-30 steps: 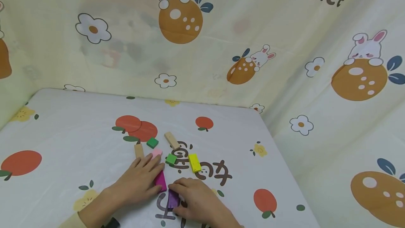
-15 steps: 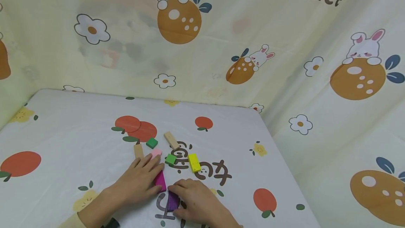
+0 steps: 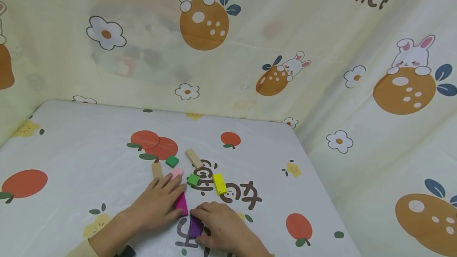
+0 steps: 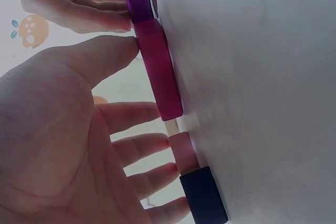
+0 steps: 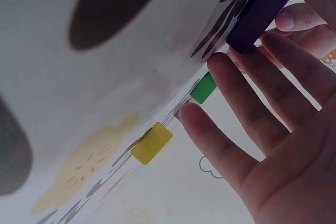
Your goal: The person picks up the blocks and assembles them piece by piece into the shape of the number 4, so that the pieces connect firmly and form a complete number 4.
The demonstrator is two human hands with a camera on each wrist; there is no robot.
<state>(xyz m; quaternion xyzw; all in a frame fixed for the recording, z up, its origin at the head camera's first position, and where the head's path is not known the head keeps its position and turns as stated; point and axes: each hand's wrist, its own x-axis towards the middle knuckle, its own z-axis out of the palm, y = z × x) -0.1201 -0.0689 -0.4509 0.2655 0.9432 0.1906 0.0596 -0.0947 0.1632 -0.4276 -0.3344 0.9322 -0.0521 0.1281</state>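
Note:
My left hand (image 3: 157, 201) spreads over a magenta block (image 3: 181, 204), thumb and index fingertips at its edge. Its other fingertips reach a pink block (image 4: 184, 153) and a dark navy block (image 4: 205, 195), the latter covered by the hand in the head view. My right hand (image 3: 225, 223) holds a purple block (image 3: 195, 227) lengthwise between thumb and fingers. In the left wrist view the purple block's end meets the magenta block's near end, making a row along the tabletop.
Beyond the hands lie two tan blocks (image 3: 194, 158), two green blocks (image 3: 193, 179) and a yellow block (image 3: 219, 184). The white printed tablecloth (image 3: 89, 130) reaches a patterned curtain (image 3: 143, 70) at the back and right. A black object (image 3: 126, 251) sits by the left wrist.
The purple block has shifted very slightly under the right fingers. Both hands and the other blocks stay in place.

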